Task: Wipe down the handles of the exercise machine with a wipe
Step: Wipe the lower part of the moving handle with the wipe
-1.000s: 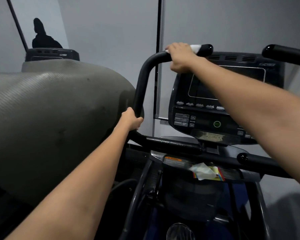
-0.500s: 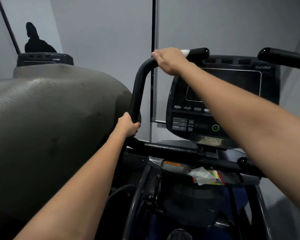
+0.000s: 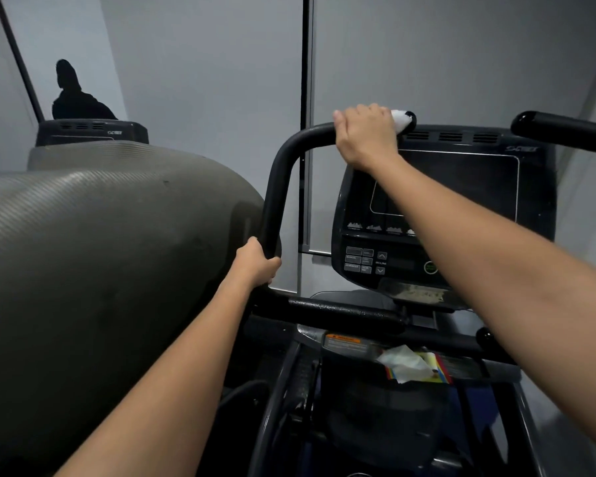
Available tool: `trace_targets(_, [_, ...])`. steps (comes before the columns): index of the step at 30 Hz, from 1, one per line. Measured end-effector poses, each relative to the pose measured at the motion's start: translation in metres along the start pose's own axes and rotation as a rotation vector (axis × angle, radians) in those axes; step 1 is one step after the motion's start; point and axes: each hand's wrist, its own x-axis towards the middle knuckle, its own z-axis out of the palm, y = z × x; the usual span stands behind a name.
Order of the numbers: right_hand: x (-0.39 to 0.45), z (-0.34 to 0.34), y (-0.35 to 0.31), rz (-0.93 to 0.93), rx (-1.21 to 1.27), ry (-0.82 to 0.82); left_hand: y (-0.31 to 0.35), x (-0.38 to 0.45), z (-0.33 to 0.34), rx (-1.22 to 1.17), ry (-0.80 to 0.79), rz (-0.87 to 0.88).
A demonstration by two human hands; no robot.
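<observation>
I see my right hand [image 3: 367, 134] curled over the top bar of the black left handle [image 3: 277, 187], gripping a white wipe [image 3: 400, 119] against it near the handle's end. My left hand [image 3: 257, 263] grips the same handle lower down on its upright part, beside the console [image 3: 461, 208].

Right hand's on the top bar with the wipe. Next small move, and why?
Probably slide the right hand and white wipe left along the left handle toward the bend: the wipe sits at the bar's end cap, while the left hand grips the lower upright, steadying it.
</observation>
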Motion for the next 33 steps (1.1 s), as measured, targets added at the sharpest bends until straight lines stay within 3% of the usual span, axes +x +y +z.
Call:
trace_targets(5, [-0.006, 0.006, -0.051, -0.199, 0.202, -0.144, 0.003, -0.006, -0.001, 0.037, 0.021, 0.016])
trace_targets(8, [-0.003, -0.002, -0.033, -0.226, 0.332, -0.194, 0.002, -0.004, 0.0, 0.049, 0.013, -0.004])
trace_targets(14, [-0.002, -0.017, 0.047, -0.117, 0.074, -0.072, 0.001, -0.002, 0.0, 0.029, 0.011, -0.007])
trace_targets(18, [-0.002, -0.012, 0.025, -0.048, -0.055, -0.003, 0.001, -0.001, 0.002, 0.022, 0.014, -0.013])
trace_targets(23, [0.004, 0.008, -0.034, -0.242, 0.059, -0.106, 0.002, -0.004, -0.001, 0.035, 0.008, -0.002])
trace_targets(26, [0.001, 0.006, -0.027, -0.34, 0.09, -0.167, 0.0, -0.002, 0.0, 0.025, 0.003, 0.001])
trace_targets(33, [-0.011, -0.007, 0.058, -0.081, -0.009, 0.008, -0.005, 0.005, 0.003, -0.037, -0.004, -0.003])
